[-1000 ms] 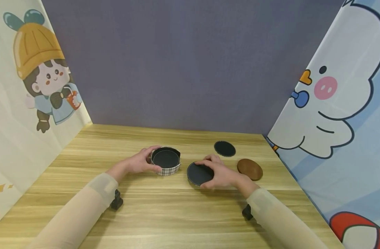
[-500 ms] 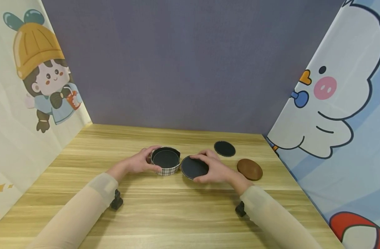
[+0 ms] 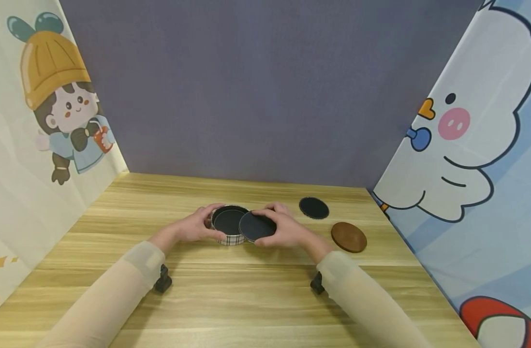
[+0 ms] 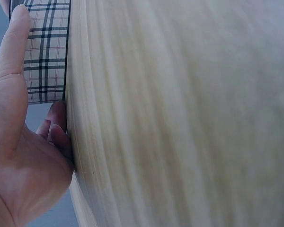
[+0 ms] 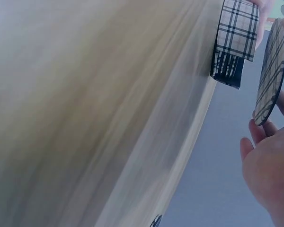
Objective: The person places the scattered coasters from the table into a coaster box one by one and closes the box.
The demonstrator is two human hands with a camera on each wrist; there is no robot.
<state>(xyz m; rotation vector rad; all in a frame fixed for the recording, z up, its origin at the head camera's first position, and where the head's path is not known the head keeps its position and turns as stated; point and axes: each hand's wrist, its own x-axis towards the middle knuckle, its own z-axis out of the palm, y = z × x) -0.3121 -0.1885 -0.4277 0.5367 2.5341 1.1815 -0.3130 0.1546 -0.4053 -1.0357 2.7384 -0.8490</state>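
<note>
Black disc (image 3: 258, 226) pinched in right hand (image 3: 288, 230) above table (image 3: 230, 299); in head view, hiding the right side of a plaid holder (image 3: 232, 239) gripped by left hand (image 3: 197, 226), cut off in both wrist views.

The box (image 3: 233, 239) is cream plaid, black inside, the held coaster (image 3: 255, 227) black-topped, plaid beneath; towards the worktop's (image 3: 230, 304) back right corner, another coaster (image 3: 314, 208) is black, a disc (image 3: 349, 237) brown
</note>
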